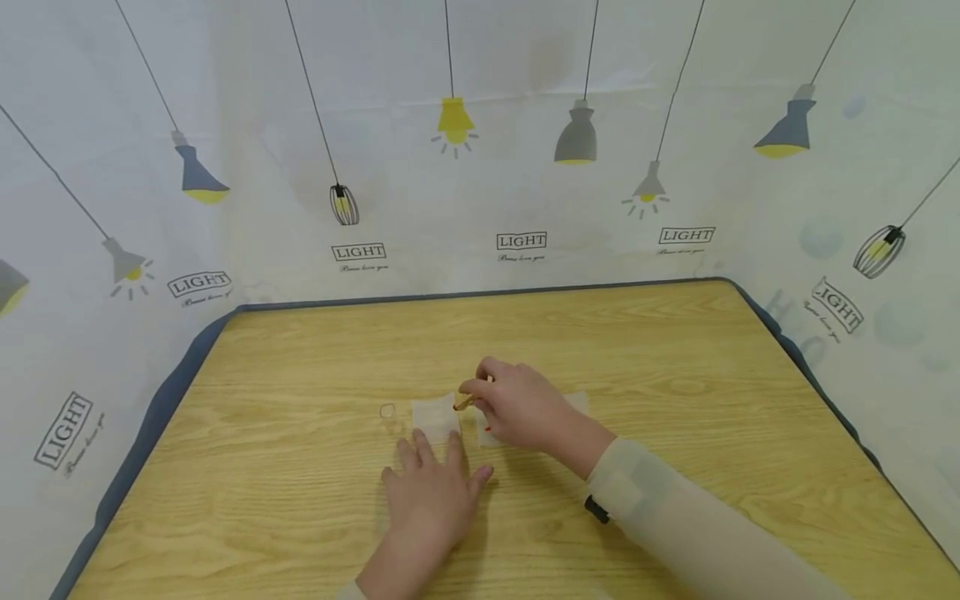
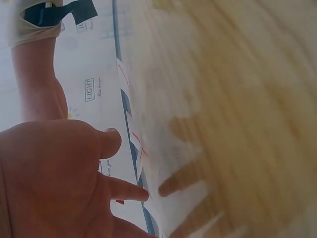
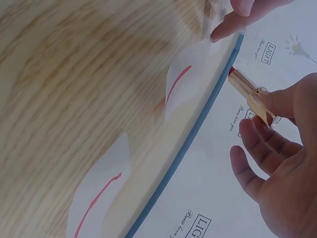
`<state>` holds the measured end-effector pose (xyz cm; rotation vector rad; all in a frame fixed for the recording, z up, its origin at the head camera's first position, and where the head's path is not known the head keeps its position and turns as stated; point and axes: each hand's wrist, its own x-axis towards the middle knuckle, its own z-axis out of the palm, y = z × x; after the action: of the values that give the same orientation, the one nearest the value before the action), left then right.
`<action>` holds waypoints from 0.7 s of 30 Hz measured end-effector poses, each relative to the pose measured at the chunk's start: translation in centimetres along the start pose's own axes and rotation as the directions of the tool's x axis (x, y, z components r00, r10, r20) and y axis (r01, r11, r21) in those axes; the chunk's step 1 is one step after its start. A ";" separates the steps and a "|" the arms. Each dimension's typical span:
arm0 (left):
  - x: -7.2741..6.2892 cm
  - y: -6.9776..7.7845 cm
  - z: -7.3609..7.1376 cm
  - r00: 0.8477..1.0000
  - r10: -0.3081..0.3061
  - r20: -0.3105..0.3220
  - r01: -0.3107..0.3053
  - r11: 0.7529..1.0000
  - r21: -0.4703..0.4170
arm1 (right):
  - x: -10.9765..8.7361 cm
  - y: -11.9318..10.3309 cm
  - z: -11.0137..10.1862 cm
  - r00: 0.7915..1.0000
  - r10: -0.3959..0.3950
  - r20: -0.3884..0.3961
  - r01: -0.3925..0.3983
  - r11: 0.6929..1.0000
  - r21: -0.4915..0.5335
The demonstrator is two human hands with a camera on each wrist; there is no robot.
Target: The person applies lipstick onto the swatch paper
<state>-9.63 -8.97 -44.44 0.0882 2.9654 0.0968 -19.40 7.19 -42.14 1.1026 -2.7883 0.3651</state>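
A gold-cased lipstick [image 3: 246,87] with a red tip is pinched between the thumb and fingers of my right hand [image 1: 525,406]. In the head view its tip lies by the right edge of the left white paper [image 1: 433,412]; whether it touches is unclear. My left hand [image 1: 431,496] is spread flat, its fingertips on that paper's near edge. Under my right hand lies another white paper [image 1: 578,402], partly hidden. The right wrist view shows a red stroke [image 3: 179,82] on the sheet by the left hand and a red stroke [image 3: 99,197] on the other.
A small clear item with a thin outline [image 1: 387,411] lies left of the papers. The wood-grain table [image 1: 300,358] has a dark blue border [image 1: 480,295], with a lamp-printed white cloth [image 1: 420,208] rising behind it and at the sides.
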 end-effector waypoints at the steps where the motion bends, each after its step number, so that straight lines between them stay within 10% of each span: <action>1: 0.0 0.0 0.0 1.000 0.001 0.008 -0.001 1.000 -0.002 | 0.1 -0.1 0.1 1.000 -0.004 0.000 0.004 1.000 -0.001; 21: 0.1 -1.2 -0.3 0.995 0.009 0.100 -0.002 0.998 -0.070 | 1.0 -2.0 2.1 0.988 -0.096 0.125 0.101 0.994 -0.033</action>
<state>-9.86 -10.19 -44.25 0.0892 2.8588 0.1904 -18.82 4.60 -43.61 1.2896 -2.8184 0.2387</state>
